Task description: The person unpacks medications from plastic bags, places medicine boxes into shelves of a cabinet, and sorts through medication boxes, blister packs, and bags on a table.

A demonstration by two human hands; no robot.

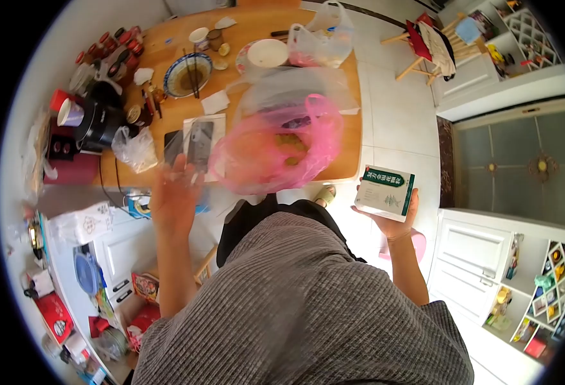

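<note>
My right hand [401, 221] holds a white and green medicine box [387, 191] out past the table's right side, thumb along one edge and fingers beneath. My left hand [175, 192] is raised at the table's near edge, its fingers apart and smeared by motion, with nothing visible in them. Close to it lie a phone [199, 144] and a dark flat item [173, 146]. A pink plastic bag [244, 157] sits at the near edge of the table, between my hands, with yellowish and dark contents showing through.
On the wooden table [160, 48] are a patterned bowl [178, 82] with chopsticks, a white bowl [268, 54], a clear bag [137, 149] and a white carrier bag [324, 38]. A black appliance [103, 125] and jars crowd the left. A chair [417, 54] stands at the far right.
</note>
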